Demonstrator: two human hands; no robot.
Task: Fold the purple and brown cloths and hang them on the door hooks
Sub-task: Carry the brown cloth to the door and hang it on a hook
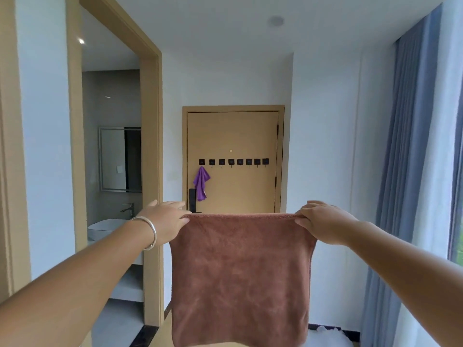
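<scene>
The brown cloth (240, 276) hangs flat in front of me, stretched by its top edge between both hands. My left hand (166, 221), with a silver bangle on the wrist, pinches the top left corner. My right hand (323, 222) pinches the top right corner. Further off, the tan door (235, 136) carries a row of several black hooks (240, 162). The purple cloth (201, 184) hangs bunched from the leftmost hook. The other hooks are bare.
An open doorway on the left shows a bathroom with a mirror (120, 159), a tap and a white basin (105, 227). Blue-grey curtains (411, 171) line the right side. A black door handle (192, 200) sits below the purple cloth.
</scene>
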